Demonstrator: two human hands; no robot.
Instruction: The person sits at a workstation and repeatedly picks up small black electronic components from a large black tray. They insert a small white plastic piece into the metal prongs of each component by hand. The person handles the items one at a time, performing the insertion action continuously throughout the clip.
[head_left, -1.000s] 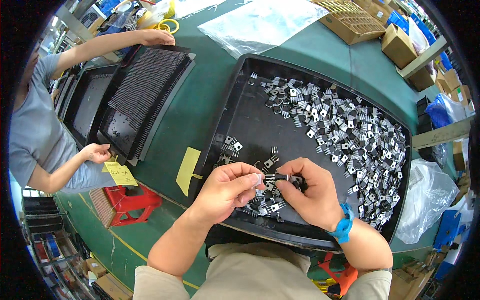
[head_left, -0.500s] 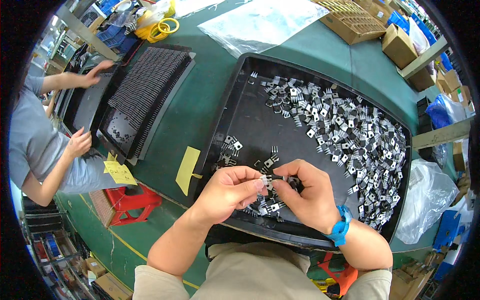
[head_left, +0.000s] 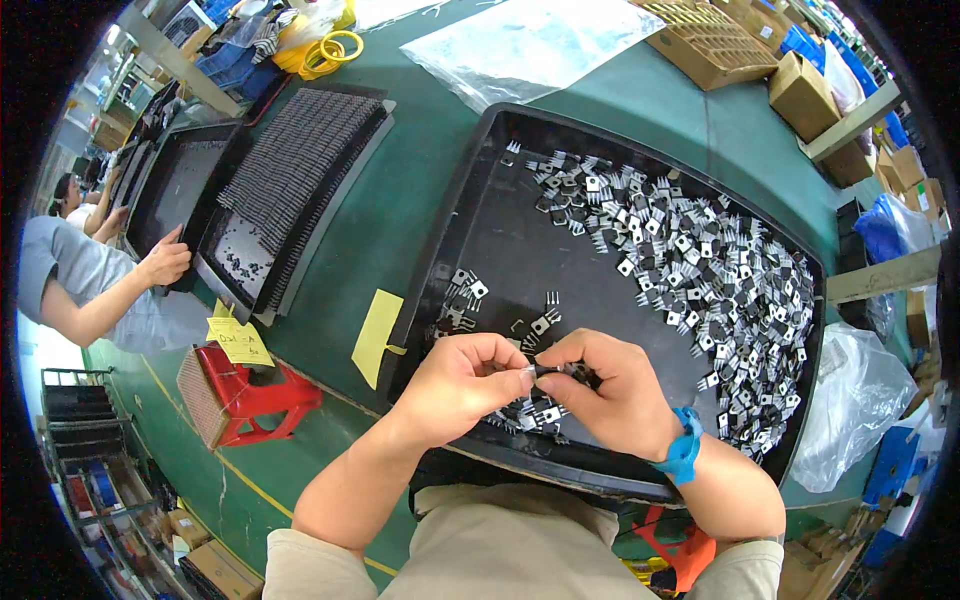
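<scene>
Above the near edge of a black tray (head_left: 500,245), my left hand (head_left: 450,390) and my right hand (head_left: 618,388) meet, thumbs and forefingers pinched. Between the fingertips is a small black and silver transistor (head_left: 544,371), mostly covered, which both hands seem to grip. Whether a second small part is there too, I cannot tell. A blue band (head_left: 683,447) circles my right wrist. Loose transistors (head_left: 690,270) with metal tabs and legs lie heaped along the tray's far and right sides. A smaller group of transistors (head_left: 466,290) lies left of my hands, and several more lie beneath them.
A yellow paper strip (head_left: 377,340) lies left of the tray. Farther left is a black rack (head_left: 300,150) with rows of small dark parts. A co-worker (head_left: 90,280) stands beyond it near a red stool (head_left: 265,395). Clear plastic bags (head_left: 850,405) and cartons (head_left: 800,90) flank the tray.
My fingertips have drawn closer together over the transistor, hiding more of it. The co-worker at left has leaned back, and one of their hands has left the rack area.
</scene>
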